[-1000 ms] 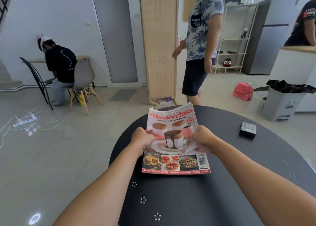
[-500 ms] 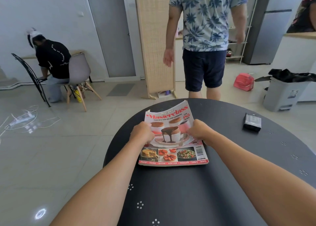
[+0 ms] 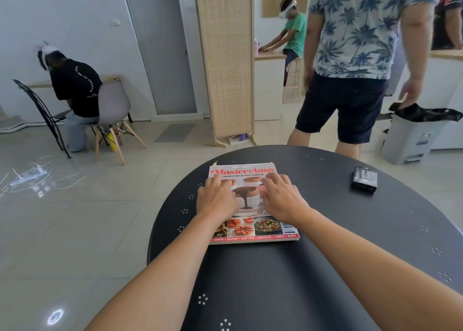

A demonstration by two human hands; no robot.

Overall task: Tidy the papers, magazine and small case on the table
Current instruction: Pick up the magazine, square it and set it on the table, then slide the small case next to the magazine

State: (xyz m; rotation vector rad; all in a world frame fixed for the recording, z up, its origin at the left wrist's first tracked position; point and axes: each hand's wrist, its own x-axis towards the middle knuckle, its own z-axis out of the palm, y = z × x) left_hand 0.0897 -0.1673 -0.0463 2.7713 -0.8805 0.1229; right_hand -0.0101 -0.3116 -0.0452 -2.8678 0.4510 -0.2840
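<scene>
A cookbook magazine with a red "Masterclass" title lies flat on the dark round table, near its left side. My left hand rests palm down on the cover's left half, fingers spread. My right hand lies flat on the right half, fingers spread too. A pale paper corner pokes out from under the magazine's far left corner. A small black case sits apart on the table to the far right. Neither hand grips anything.
A person in a palm-print shirt stands just beyond the table's far edge. A grey bin with a black bag stands at right. A rattan screen stands behind the table. White cables lie on the tiled floor at left.
The magazine went from held tilted in both fists to lying flat on the table. Both hands opened and now press on its cover. The standing person moved to the right.
</scene>
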